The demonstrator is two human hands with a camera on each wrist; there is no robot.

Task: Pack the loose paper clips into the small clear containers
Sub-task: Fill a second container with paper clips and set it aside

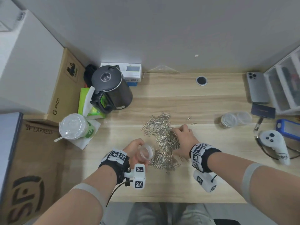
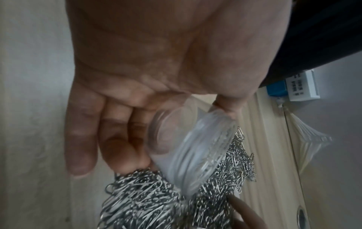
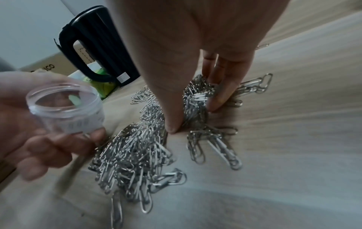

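Observation:
A big heap of silver paper clips point(image 1: 162, 140) point(image 2: 156, 201) point(image 3: 133, 155) lies mid-table. My left hand point(image 1: 134, 150) point(image 3: 29, 131) grips a small clear round container point(image 1: 146, 151) point(image 2: 188, 147) point(image 3: 66, 108), open-mouthed and empty, tilted just left of the heap. My right hand point(image 1: 183, 137) point(image 3: 195, 108) is down in the heap, thumb and fingers closing round a clump of clips point(image 3: 195, 99). Two more clear containers point(image 1: 235, 120) stand at the right of the table.
A black kettle point(image 1: 110, 88) point(image 3: 98, 46), a green tissue pack point(image 1: 87, 104) and a lidded cup point(image 1: 73, 127) stand at the left. At the right lie a phone point(image 1: 256, 88), a drawer unit point(image 1: 285, 85), a dark card point(image 1: 263, 111) and a white controller point(image 1: 274, 143). Cardboard boxes point(image 1: 32, 159) flank the left edge.

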